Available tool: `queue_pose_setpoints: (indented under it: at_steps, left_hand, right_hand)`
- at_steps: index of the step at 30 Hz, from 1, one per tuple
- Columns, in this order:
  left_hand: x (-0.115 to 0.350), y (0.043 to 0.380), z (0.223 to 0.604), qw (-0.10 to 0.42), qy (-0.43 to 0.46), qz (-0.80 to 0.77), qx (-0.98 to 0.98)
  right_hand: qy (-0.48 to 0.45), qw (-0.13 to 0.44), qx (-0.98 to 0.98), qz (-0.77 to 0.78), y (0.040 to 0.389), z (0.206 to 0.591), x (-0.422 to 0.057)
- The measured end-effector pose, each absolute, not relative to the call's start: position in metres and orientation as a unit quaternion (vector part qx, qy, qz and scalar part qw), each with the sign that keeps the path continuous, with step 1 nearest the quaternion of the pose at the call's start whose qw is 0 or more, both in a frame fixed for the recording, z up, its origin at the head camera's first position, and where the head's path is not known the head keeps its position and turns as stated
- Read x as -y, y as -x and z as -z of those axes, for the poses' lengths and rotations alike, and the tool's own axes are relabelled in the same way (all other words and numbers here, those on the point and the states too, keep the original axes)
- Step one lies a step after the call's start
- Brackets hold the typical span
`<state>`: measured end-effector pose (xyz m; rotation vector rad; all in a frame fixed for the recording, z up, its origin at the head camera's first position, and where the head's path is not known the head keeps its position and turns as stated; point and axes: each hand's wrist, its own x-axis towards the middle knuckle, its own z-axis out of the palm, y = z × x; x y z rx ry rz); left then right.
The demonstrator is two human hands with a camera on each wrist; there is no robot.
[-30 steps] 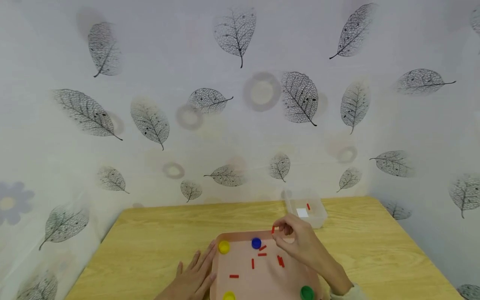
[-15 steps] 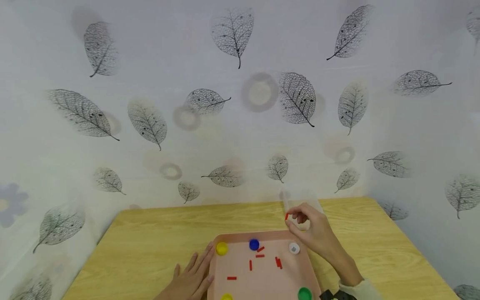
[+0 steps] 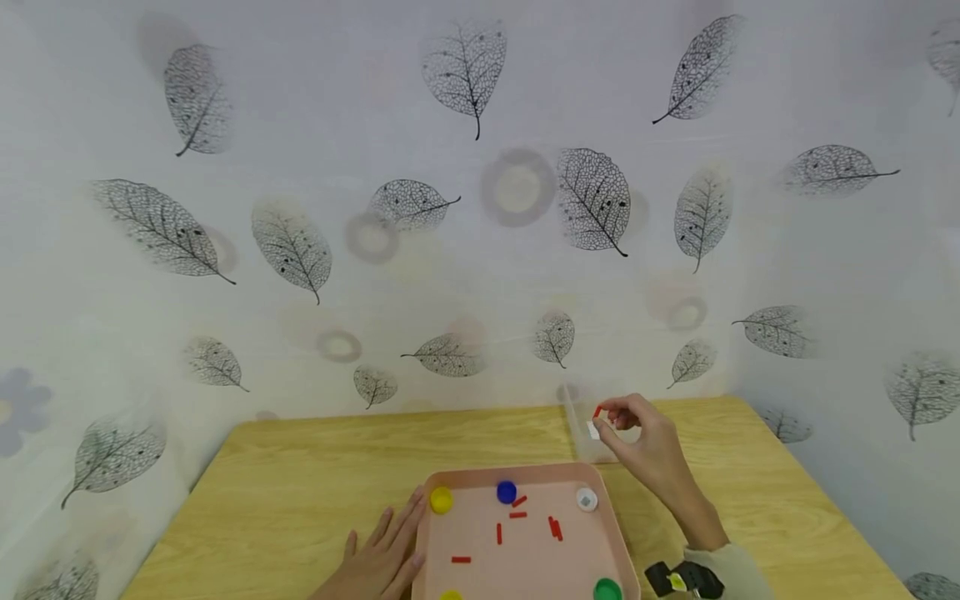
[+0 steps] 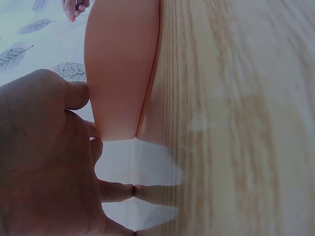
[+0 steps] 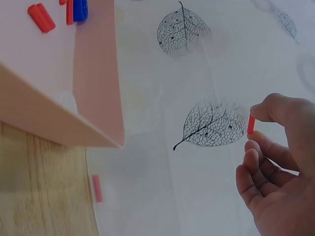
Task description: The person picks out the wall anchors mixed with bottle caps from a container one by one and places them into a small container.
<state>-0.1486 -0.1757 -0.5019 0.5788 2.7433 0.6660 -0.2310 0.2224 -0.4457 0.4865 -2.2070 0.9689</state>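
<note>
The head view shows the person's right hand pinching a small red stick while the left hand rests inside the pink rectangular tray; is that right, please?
Not quite: the left hand rests outside the pink rectangular tray, along its left side, as the head view shows. The right hand does pinch a small red stick.

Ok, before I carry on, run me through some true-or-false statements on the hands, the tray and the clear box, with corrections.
1. The right hand pinches a red stick. True.
2. The left hand lies inside the pink tray. False: the left hand is against the pink tray's outer side.
3. The blue cap sits between the far yellow cap and the white cap. True.
4. The green cap is in the tray's far left corner. False: the green cap is on its right side, nearer the person.
5. The clear box stands beyond the tray. True.
</note>
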Motion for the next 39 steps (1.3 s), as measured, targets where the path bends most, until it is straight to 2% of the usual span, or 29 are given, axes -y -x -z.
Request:
queue_pose_setpoints:
  at_steps: [22, 39]
  left_hand:
    - [0.175, 0.147, 0.503, 0.129, -0.191, -0.23, -0.945]
    - [0.175, 0.15, 0.505, 0.127, -0.19, -0.224, -0.947]
  right_hand:
    - [-0.098, 0.324, 0.858, -0.386, 0.25, 0.477, -0.25]
    - [-0.118, 0.349, 0.866, -0.338, 0.258, 0.496, -0.251]
